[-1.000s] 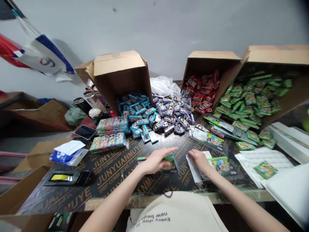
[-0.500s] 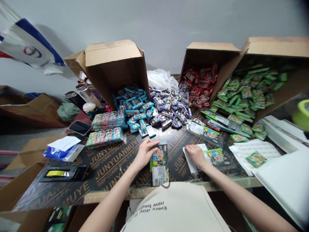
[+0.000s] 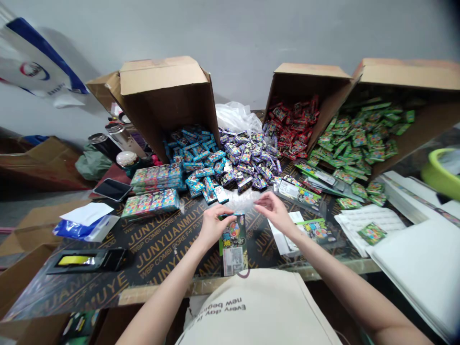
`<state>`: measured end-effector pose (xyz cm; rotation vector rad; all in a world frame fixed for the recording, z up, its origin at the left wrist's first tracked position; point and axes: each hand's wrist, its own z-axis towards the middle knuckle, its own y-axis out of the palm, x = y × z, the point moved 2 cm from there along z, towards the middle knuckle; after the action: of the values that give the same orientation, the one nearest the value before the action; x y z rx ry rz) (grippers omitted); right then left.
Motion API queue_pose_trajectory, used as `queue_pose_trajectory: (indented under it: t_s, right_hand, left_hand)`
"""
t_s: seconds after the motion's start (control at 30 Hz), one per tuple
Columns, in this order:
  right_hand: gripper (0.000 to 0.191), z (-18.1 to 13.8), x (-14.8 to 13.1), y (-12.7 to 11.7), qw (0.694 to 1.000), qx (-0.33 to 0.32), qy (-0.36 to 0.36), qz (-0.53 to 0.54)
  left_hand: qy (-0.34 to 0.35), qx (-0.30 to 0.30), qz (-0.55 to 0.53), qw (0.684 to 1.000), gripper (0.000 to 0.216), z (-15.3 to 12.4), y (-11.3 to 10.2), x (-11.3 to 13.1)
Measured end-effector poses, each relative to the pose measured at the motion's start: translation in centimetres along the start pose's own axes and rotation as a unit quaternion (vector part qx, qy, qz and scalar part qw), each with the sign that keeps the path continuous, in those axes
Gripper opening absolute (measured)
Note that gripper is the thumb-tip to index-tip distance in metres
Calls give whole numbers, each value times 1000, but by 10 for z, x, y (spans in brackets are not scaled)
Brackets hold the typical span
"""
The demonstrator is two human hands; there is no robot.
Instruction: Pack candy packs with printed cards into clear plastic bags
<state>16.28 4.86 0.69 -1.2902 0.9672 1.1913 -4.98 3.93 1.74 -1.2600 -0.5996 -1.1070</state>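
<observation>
My left hand pinches the top end of a flat printed packet, black and green with a white label panel. The packet lies upright on the dark printed board, close to the front edge. Just right of it my right hand hovers, thumb and fingertips bent close together; anything between them is too small to make out. Below the right wrist are white paper sheets and another green and black packet. Small blue-wrapped pieces and purple-wrapped pieces lie heaped beyond both hands.
Cardboard boxes hold blue pieces, red pieces and green pieces. Stacked colourful packs, a phone and a black case with a yellow strip lie left. White sheets are at right.
My right hand has lifted off the white paper and moved left toward the packet. The left hand stays at the packet's top end. The view has shifted slightly.
</observation>
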Motion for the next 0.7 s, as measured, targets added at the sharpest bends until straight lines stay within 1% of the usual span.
queue_pose_trajectory:
  t_s: [0.1,0.2,0.37,0.47,0.53,0.6,0.67,0.7]
  right_hand:
    - [32,2,-11,33,998,-26,5,62]
    - [33,1,-13,47,997,-27,3,67]
    - [26,-1,-15,50,999,3,-26,33]
    - [23,-5,-19,52,999,10,-46,-5]
    - [17,-10,-24,52,996,1,-80,-49]
    - [17,-15,-29,49,989,-24,-113,-89]
    - [21,-14,-33,41,986,-41,-119,-107]
    - [22,-11,-35,36,987,-37,-114,-107]
  left_hand:
    - [10,-1,2,1000,11,-2,-1,2]
    - [15,6,1,1000,12,-3,-1,5]
    - [25,22,-8,999,12,-5,-1,4]
    - [38,23,-8,999,11,-6,-2,3]
    - [50,19,0,999,10,-7,-3,3]
    - [62,5,13,998,10,-8,-4,5]
    - [68,-15,27,997,10,-10,-5,7]
    - [68,-27,35,997,11,-11,-6,7]
